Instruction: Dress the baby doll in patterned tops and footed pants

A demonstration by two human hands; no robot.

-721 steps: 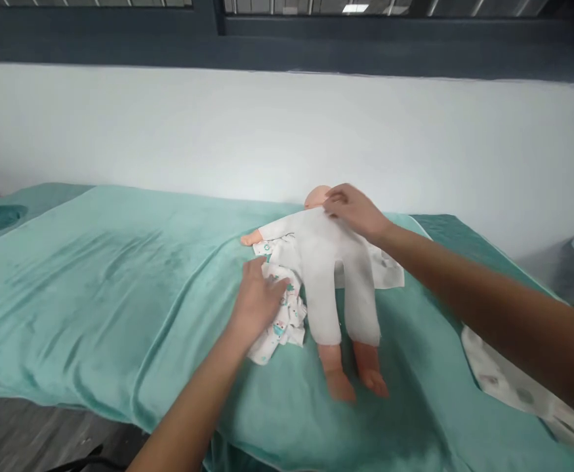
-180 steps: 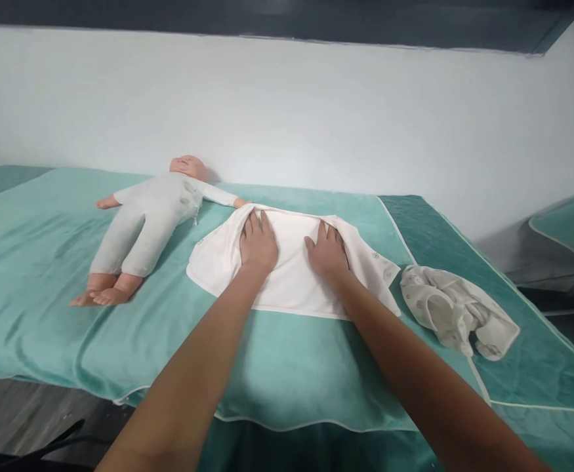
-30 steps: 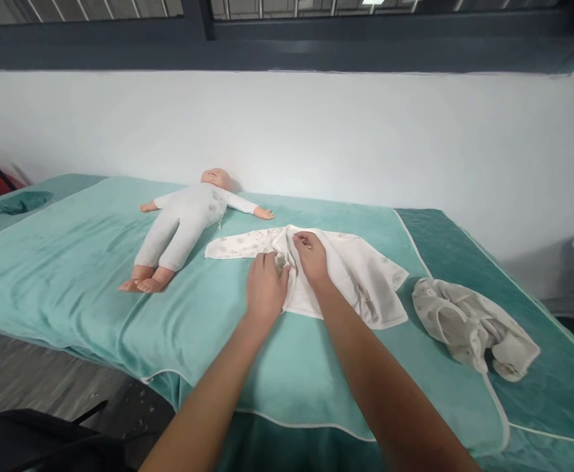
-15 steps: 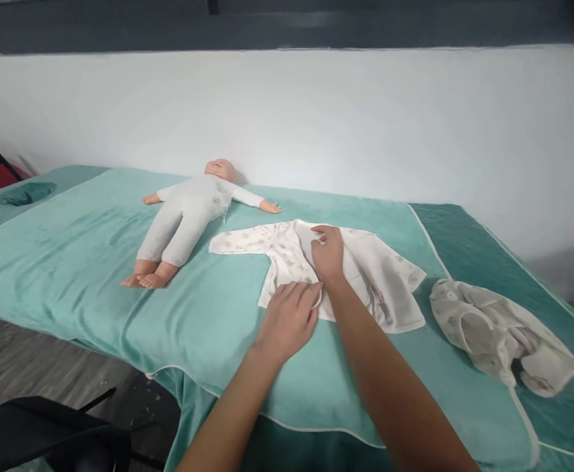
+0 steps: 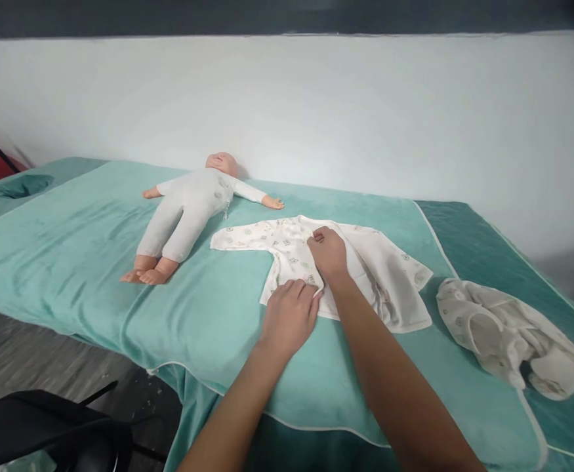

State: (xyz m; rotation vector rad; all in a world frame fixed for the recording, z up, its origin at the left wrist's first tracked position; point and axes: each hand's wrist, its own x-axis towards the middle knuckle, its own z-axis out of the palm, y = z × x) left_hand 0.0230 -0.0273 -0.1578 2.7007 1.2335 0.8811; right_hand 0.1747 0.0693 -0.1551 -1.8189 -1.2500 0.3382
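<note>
A white baby shirt (image 5: 289, 252) with a small printed pattern lies spread on the green bed cover, its front panel on the left side drawn toward the middle. My left hand (image 5: 292, 311) is closed on the lower edge of that panel, thumb and fingers together. Higher up, my right hand (image 5: 330, 252) has its fingers pinched at the panel's edge below the collar. The shirt's other half is partly hidden behind my right forearm. Up and to the left, a baby doll (image 5: 193, 196) in a white bodysuit lies on its back, arms spread.
Another pale printed baby garment (image 5: 508, 328) lies crumpled at the right. The green cover (image 5: 208, 314) drapes over the bed's front edge. A black chair (image 5: 35, 429) stands at the lower left. Behind the bed rises a white wall (image 5: 277, 111).
My right hand has closed its fingers at the front panel's edge, and the panel now covers more of the shirt's inside. My left hand keeps its place. The camera view has shifted slightly.
</note>
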